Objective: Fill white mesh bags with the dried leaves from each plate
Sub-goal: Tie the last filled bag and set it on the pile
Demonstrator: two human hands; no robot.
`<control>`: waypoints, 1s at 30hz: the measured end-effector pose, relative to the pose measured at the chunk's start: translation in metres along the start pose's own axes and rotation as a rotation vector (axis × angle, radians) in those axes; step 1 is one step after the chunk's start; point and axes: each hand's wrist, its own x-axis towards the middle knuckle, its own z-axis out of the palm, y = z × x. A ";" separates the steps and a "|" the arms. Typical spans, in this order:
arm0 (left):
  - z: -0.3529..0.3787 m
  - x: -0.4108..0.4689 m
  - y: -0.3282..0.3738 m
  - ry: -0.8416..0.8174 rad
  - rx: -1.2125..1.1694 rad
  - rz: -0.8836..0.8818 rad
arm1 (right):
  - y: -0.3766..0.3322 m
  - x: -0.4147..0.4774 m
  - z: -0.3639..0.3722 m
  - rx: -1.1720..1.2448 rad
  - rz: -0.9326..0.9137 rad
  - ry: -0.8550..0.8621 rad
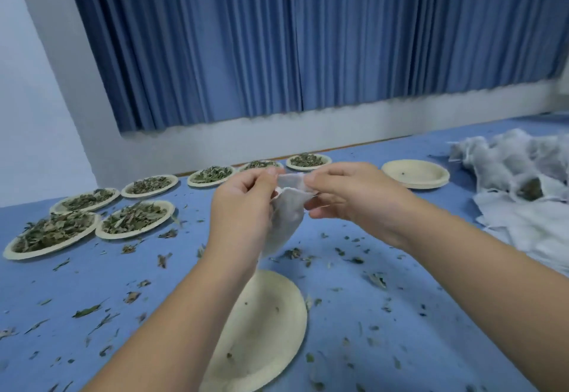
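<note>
Head view shows our left hand [243,203] and right hand [354,194] pinching the mesh bag [286,216] at its mouth; it hangs downward, full plates [99,232] nearer our left.

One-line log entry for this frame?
left hand: pinches mesh bag mouth | right hand: pinches opposite edge | near plate: almost empty | leaf plates: full, left | bag pile: right

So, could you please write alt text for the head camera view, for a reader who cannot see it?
The left hand and right hand pinch the top of a white mesh bag above an empty plate on a blue table. Plates of dried leaves lie to the left, and a pile of white bags lies to the right.
</note>
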 end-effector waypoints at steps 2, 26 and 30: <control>0.033 0.003 0.001 -0.044 -0.080 -0.046 | 0.004 -0.009 -0.033 -0.080 -0.022 0.007; 0.207 0.069 -0.078 -0.257 -0.108 -0.318 | 0.076 0.068 -0.341 -0.458 0.407 0.853; 0.187 0.069 -0.079 -0.252 -0.091 -0.325 | 0.080 0.075 -0.339 -0.554 0.450 0.872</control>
